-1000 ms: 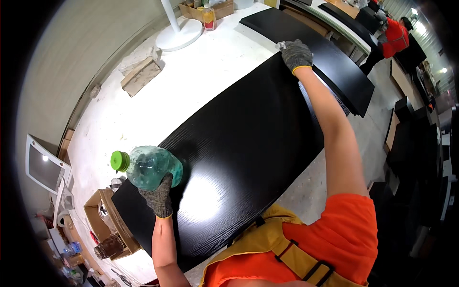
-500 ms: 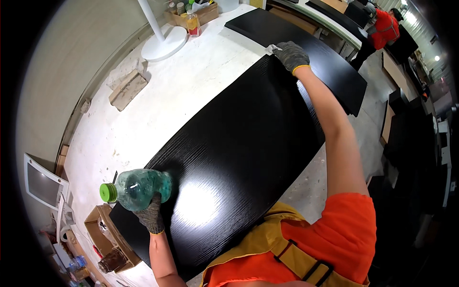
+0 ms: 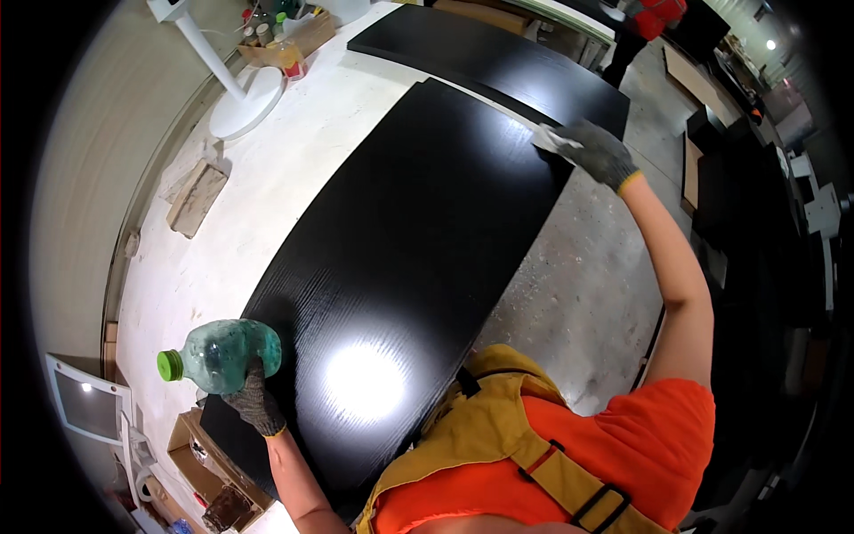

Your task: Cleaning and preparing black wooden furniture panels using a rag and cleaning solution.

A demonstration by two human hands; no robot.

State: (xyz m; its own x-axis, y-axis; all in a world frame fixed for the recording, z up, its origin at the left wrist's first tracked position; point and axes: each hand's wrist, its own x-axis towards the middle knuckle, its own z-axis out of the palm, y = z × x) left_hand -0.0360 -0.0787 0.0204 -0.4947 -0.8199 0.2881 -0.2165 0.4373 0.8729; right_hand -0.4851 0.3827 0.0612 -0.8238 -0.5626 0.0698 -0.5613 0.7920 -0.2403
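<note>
A long glossy black panel point(image 3: 400, 222) with a wood-grain surface lies across the white table in front of me. My left hand point(image 3: 255, 405), in a dark grey knitted glove, grips a translucent green plastic bottle point(image 3: 221, 356) with a bright green cap. The bottle is tipped on its side over the panel's near left edge, cap pointing left. At the panel's far right corner my right hand point(image 3: 598, 153), gloved the same way, is closed on a crumpled white cloth point(image 3: 553, 141). The cloth is at the panel's edge; some motion blurs it.
Behind lies a second black panel point(image 3: 489, 58). A white stand point(image 3: 249, 102), a wooden block point(image 3: 197, 198) and a box of bottles point(image 3: 307, 36) are on the white table point(image 3: 294, 160). A cardboard box point(image 3: 191, 454) sits at near left. Beyond, a person in red point(image 3: 654, 18) stands.
My right hand has moved with the cloth along the panel's far edge, from its far left corner to the right corner. The view has shifted; the left hand still holds the bottle.
</note>
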